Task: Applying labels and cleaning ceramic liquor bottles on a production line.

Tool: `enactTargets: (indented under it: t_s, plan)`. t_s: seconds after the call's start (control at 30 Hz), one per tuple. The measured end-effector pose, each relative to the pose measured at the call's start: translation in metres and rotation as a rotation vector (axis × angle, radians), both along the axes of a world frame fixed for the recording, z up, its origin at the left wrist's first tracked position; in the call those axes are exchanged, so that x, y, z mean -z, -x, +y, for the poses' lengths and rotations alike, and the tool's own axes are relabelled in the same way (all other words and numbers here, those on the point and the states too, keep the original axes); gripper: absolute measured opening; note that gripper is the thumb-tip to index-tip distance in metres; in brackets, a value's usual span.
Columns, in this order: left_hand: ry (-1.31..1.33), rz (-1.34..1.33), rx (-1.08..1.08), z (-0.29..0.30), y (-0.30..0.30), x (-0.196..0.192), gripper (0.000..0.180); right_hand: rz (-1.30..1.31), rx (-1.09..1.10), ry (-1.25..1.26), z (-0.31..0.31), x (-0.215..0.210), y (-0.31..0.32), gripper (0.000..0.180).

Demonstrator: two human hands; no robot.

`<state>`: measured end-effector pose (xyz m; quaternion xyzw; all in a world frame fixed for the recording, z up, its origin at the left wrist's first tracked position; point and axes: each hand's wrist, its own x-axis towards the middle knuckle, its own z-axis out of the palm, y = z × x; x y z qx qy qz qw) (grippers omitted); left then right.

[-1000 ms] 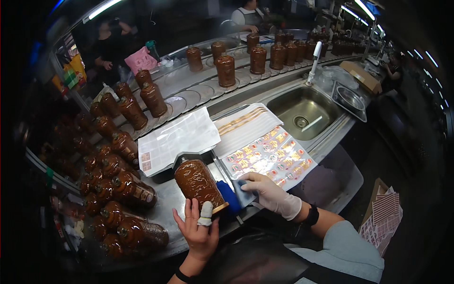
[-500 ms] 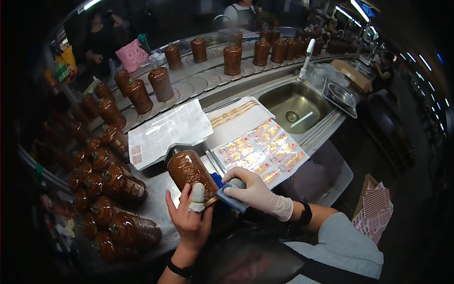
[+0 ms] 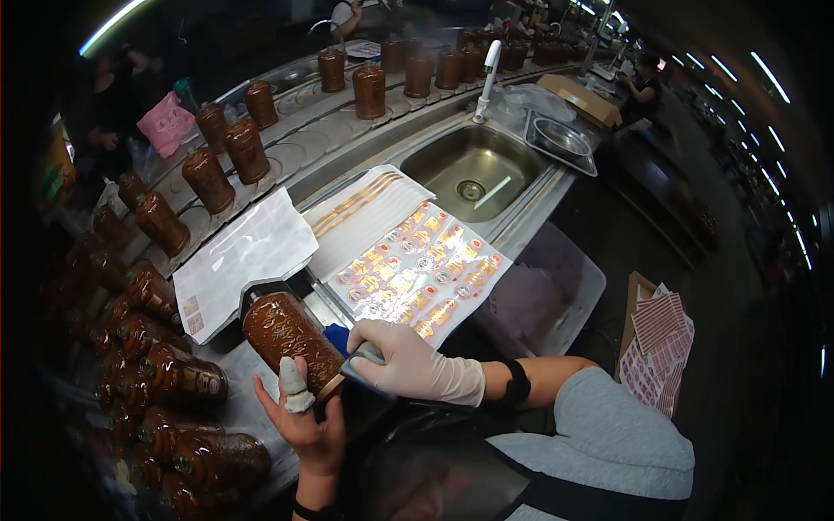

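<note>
- Steel counter (image 3: pixel 261 417): brown jars crowd its left side; the sink (image 3: pixel 473 169) is well behind the work spot.
- Sticker sheet (image 3: pixel 417 269) lies flat just behind the hands, beside a white backing sheet (image 3: pixel 248 256).
- Brown jar (image 3: pixel 287 334) lies tilted on its side at the near edge, cap pointing away from the person.
- Left hand (image 3: pixel 304 417), bare, cradles the jar's base from below, fingers spread, one fingertip wrapped in white tape.
- Right hand (image 3: pixel 408 365), gloved, fingers together, presses a grey-and-blue tool (image 3: pixel 352 352) against the jar's side.
- Judgement: keep the jar braced and steady and press evenly along the curve, so the label doesn't crease.
</note>
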<state>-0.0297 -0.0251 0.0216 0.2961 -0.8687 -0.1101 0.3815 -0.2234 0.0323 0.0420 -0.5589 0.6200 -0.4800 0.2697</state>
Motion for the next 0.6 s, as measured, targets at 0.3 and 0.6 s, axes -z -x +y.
enactTargets:
  t_s: [0.3, 0.6]
  plan:
    - [0.009, -0.016, 0.032, -0.003, -0.002, 0.001, 0.064, -0.022, -0.096, 0.157, -0.005, 0.000, -0.022, 0.018]
    - [0.037, 0.025, 0.040, -0.008, -0.004, 0.005, 0.062, 0.017, 0.130, -0.053, 0.000, 0.003, 0.005, 0.015]
